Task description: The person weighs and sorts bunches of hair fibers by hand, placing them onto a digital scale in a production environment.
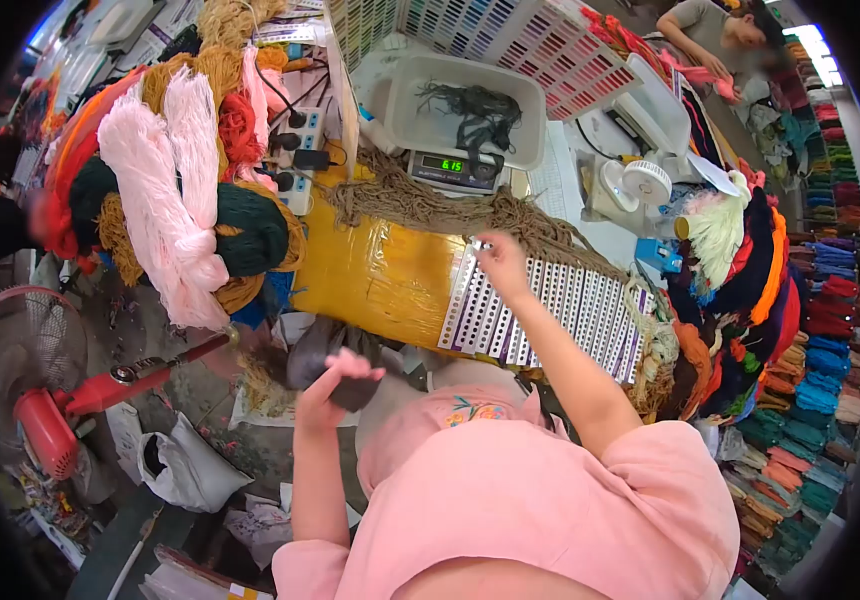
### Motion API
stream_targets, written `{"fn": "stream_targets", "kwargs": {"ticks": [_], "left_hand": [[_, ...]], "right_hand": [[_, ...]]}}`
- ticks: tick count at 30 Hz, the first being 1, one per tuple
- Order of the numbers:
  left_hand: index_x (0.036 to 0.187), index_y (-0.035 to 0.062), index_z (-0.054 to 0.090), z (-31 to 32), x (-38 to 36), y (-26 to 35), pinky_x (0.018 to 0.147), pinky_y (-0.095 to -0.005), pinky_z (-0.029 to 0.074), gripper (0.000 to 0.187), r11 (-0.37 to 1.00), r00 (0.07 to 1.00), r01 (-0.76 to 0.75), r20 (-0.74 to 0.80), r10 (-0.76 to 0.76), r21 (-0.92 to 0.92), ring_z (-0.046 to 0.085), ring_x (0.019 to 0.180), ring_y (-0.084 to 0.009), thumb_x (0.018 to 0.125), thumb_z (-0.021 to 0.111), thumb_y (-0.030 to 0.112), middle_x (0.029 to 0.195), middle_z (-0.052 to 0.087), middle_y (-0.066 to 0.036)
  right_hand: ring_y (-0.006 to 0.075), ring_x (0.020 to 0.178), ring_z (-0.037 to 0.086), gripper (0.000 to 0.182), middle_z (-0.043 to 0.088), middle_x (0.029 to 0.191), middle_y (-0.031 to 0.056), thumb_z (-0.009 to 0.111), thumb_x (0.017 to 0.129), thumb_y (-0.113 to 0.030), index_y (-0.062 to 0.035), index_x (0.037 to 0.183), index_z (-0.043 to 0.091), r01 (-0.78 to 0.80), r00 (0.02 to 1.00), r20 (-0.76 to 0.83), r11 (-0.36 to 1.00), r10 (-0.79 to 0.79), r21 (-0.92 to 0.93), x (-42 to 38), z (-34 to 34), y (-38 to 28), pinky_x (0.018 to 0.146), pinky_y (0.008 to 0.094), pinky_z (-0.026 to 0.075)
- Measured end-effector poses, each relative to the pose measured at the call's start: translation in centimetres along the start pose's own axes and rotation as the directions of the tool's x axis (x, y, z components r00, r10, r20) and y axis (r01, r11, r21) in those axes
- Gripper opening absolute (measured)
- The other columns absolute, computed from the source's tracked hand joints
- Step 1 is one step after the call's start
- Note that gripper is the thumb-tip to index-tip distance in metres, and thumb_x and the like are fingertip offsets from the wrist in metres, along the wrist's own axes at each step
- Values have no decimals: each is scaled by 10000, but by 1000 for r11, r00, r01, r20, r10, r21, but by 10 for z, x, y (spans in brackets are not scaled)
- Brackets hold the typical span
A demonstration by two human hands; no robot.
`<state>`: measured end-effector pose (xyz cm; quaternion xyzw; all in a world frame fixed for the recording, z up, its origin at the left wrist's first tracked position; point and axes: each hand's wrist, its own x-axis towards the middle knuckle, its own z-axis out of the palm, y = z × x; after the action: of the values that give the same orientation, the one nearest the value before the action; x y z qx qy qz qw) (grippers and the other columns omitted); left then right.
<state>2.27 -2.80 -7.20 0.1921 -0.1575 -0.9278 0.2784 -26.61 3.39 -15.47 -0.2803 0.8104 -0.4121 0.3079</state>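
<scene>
My left hand (325,392) is raised in front of my body, its fingers closed around a dark grey bundle (355,394) whose kind I cannot make out. Over the top end of the punched cards (550,310), my right hand (502,265) pinches something small and pale; blur hides what it is. The white cards have rows of holes and lie side by side on the yellow tabletop (370,285). Behind them stretches a long hank of brown yarn (430,205). A digital scale (455,170) reads 6.15 and carries a clear plastic tub (400,100) with dark yarn (475,110).
Pink skeins (155,190) hang at the left beside a power strip (298,150). A red fan (45,420) stands lower left. At right are a small white fan (645,182), a blue box (658,255) and colourful yarn stacks (820,380). Another person (715,45) works at upper right.
</scene>
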Motion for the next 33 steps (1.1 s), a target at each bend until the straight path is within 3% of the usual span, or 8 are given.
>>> {"fn": "stream_targets", "kwargs": {"ticks": [4,6,8,12,14,23,28,33], "left_hand": [[812,12,465,29,29,-12,730,-318,416,61,987,971,60,-237,-23,149,493,790,-163,775,441,53,814,500,-78],[824,14,459,39,32,-17,750,-319,413,63,991,962,34,-274,2,127,492,812,-162,782,438,55,823,498,-75],[878,0,467,41,32,-20,766,-318,410,126,980,971,26,-237,21,196,486,842,-167,801,415,85,854,497,-80],[1050,-37,413,50,32,-20,765,-293,403,330,969,980,-33,-182,79,246,468,884,-166,841,330,204,959,480,-106],[1088,-47,371,52,31,-20,755,-268,398,421,988,1000,-11,-22,14,156,460,901,-159,843,300,286,976,472,-117],[1049,-67,411,55,21,-24,633,-249,415,376,979,995,-3,-98,24,205,499,666,-143,832,345,234,838,508,-102],[1004,-64,426,58,18,-23,625,-291,425,314,973,993,9,-115,17,229,505,675,-178,821,355,181,812,498,-116],[931,-55,483,56,18,-22,746,-288,396,238,987,975,-33,-211,67,158,497,773,-165,814,388,129,870,516,-114]], "right_hand": [[137,631,511,100,507,845,74,546,691,-63,4,765,546,147,975,138,972,-173,184,-55,23,-46,566,236,429],[88,617,496,98,511,787,41,534,719,-76,16,752,544,-73,964,263,931,-25,358,-69,23,-79,517,201,420],[53,553,478,102,525,651,4,533,732,-94,6,746,552,-187,936,352,884,27,429,-79,18,-108,485,175,401],[32,502,454,104,553,672,16,533,733,-84,8,769,566,-301,874,485,815,28,495,-92,13,-145,448,160,381],[33,494,449,101,553,645,16,533,729,-70,13,771,572,-299,850,526,792,-34,533,-100,19,-149,433,157,372],[47,474,447,95,561,860,89,514,716,-21,39,751,580,-343,851,524,713,-40,611,-118,24,-142,409,167,372],[44,474,450,103,568,810,69,518,718,-32,22,780,580,-337,855,516,699,-53,630,-124,25,-143,411,162,373],[35,466,451,119,549,652,17,542,715,-61,-7,816,573,-374,835,549,765,33,524,-123,20,-141,410,158,367]]}}
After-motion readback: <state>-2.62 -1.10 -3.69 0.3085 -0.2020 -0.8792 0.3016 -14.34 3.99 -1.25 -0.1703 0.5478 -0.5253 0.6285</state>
